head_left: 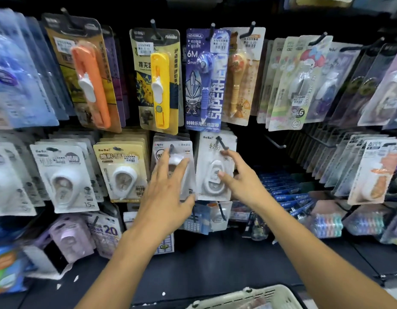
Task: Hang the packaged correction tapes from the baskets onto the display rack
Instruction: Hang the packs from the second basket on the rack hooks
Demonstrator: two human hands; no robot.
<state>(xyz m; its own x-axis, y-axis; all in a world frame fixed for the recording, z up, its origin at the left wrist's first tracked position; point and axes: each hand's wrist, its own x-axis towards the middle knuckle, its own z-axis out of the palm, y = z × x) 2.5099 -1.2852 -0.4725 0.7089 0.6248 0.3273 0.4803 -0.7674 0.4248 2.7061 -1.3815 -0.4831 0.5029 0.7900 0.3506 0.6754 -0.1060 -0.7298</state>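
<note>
We're up at the display rack (215, 14) with both arms stretched out, and the action is in the middle row. Our right hand (239, 178) is on the white-card correction tape pack (212, 168): thumb pressed on the clear blister front, forefinger reaching up toward the black peg (222, 142) that pokes out through the card's top. So the pack sits right under that hand's fingers, just to its inner side, long axis running up and down, hang-hole end uppermost, above the thumb. Whether the remaining fingers curl behind the card's edge we cannot tell; it looks more like a press than a full grasp.

Our left hand (168, 192) is fingers spread and fairly straight, laid flat against the neighbouring pack (174, 166), just beside the white one on the left. It seems to be steadying that stack, gripping nothing.

The relation that matters is card against peg. The peg comes straight out toward us, the card hangs square across it, so any further push has to go away from us, along the peg's line. The right hand is plainly the nearer one for that.

Down by our elbows, the rim of a pale basket (260, 296) shows at the bottom edge, well behind and below both hands; its contents are too blurred to read.
</note>
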